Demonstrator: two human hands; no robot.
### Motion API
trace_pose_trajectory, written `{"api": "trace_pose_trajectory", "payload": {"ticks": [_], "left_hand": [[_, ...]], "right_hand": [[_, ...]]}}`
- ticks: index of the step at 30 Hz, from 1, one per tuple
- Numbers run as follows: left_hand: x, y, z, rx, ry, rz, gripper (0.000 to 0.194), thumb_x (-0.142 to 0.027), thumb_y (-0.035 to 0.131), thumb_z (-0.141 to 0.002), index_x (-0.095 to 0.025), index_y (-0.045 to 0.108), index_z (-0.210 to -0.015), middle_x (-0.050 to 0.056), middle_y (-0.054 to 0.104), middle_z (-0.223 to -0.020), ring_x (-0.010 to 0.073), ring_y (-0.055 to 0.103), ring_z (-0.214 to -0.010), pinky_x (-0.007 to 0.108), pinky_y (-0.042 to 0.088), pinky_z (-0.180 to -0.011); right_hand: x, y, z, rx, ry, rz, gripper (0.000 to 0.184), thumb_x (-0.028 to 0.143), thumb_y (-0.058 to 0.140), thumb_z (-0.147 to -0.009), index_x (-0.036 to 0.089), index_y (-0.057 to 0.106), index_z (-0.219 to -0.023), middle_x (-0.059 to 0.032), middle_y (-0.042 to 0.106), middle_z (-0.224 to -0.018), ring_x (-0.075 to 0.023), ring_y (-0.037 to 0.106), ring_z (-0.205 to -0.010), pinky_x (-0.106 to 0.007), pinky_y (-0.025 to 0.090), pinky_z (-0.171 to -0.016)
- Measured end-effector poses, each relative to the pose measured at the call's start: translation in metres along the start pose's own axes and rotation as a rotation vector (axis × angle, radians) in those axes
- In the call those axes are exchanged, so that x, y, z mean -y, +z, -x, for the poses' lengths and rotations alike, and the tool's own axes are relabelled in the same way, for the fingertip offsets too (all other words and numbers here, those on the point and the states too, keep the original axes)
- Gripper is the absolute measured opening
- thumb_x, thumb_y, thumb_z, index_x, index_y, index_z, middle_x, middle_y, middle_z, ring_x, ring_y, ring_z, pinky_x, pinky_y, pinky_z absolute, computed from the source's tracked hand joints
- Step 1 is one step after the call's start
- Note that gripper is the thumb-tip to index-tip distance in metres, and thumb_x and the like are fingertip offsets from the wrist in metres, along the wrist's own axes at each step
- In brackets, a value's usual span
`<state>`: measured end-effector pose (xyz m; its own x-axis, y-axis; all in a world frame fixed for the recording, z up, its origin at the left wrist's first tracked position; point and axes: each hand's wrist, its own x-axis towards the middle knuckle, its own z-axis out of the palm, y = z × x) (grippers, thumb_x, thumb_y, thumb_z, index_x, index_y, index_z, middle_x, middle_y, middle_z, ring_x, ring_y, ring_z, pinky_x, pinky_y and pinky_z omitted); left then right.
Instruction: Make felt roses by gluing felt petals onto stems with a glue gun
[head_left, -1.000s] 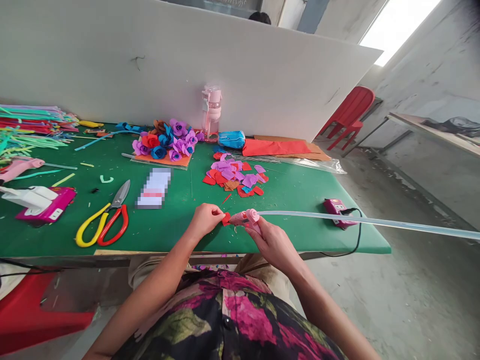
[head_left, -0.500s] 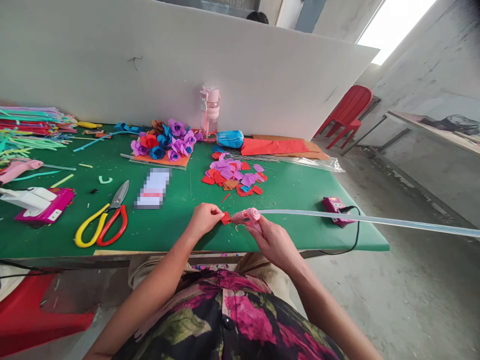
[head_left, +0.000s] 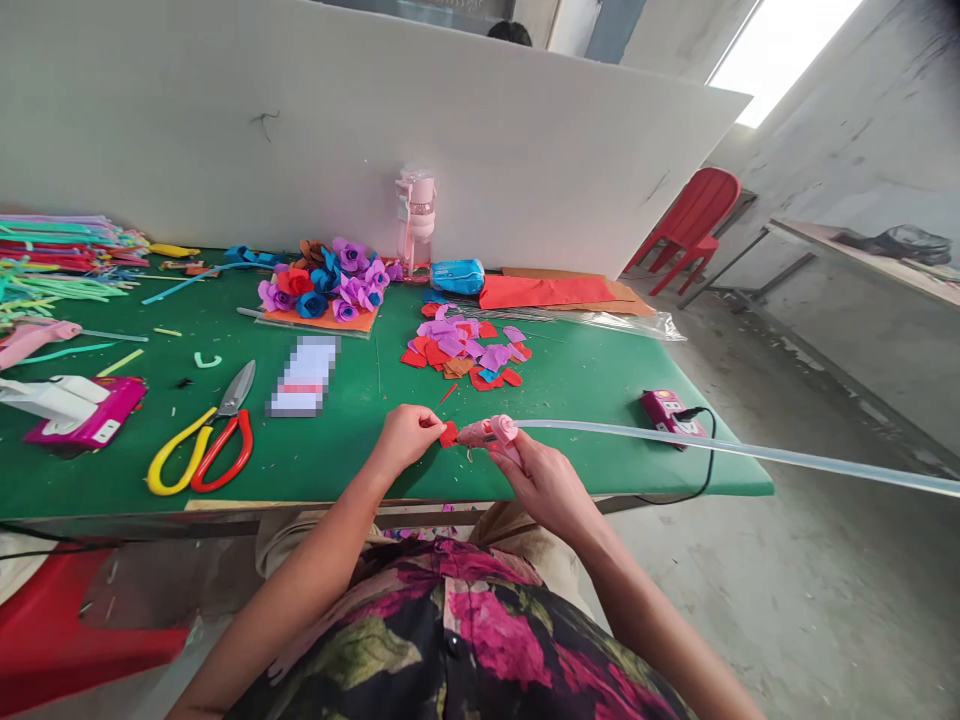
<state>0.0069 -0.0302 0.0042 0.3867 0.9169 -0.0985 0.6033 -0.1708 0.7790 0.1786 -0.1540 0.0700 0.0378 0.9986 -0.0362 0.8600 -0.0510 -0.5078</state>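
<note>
Standing upright behind the far side of the green table (head_left: 585,390), a white panel (head_left: 337,140) spans most of the view. A red plastic chair (head_left: 694,215) stands on the floor beyond the table's right end. A long translucent glue stick (head_left: 720,450) runs rightward out of the frame, crossing the view of a magenta socket box (head_left: 660,406). Near the panel lie red folded paper (head_left: 544,292) and, farther left, a cluster of purple, blue, red and brown paper flowers (head_left: 326,280). A loose heap of cut paper petals (head_left: 457,343) is spread in front of the red paper. Scissors (head_left: 214,440) with one yellow and one red handle lie at the left, blades pointing away from the person.

Both hands work above the near edge, a little apart. The right hand (head_left: 546,480) is wrapped around the handle of a pink glue gun (head_left: 487,432); its long axis lies nearly level across the view, the nozzle pointing left and the glue stick leaving its rear. The left hand (head_left: 407,436) pinches a small red paper petal (head_left: 448,434) right at the nozzle's tip; whether they touch is too small to tell.
</note>
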Motion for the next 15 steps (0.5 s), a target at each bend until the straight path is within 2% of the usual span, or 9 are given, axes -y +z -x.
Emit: {"api": "trace_pose_trajectory", "payload": {"ticks": [15], "left_hand": [[-0.0019,0.001,0.0009,0.004,-0.006,0.001,0.021,-0.029,0.057,-0.069,-0.014,0.069,-0.059,0.002,0.067,-0.059,0.0127,0.054,-0.056,0.023,0.034,-0.055]], "right_hand": [[0.0022,0.0018,-0.0027,0.011,0.02,-0.009,0.028,0.032,0.041,-0.09,0.022,0.058,-0.11,-0.0069,0.069,-0.087,-0.0207,0.064,-0.074,-0.025,0.039,-0.064]]}}
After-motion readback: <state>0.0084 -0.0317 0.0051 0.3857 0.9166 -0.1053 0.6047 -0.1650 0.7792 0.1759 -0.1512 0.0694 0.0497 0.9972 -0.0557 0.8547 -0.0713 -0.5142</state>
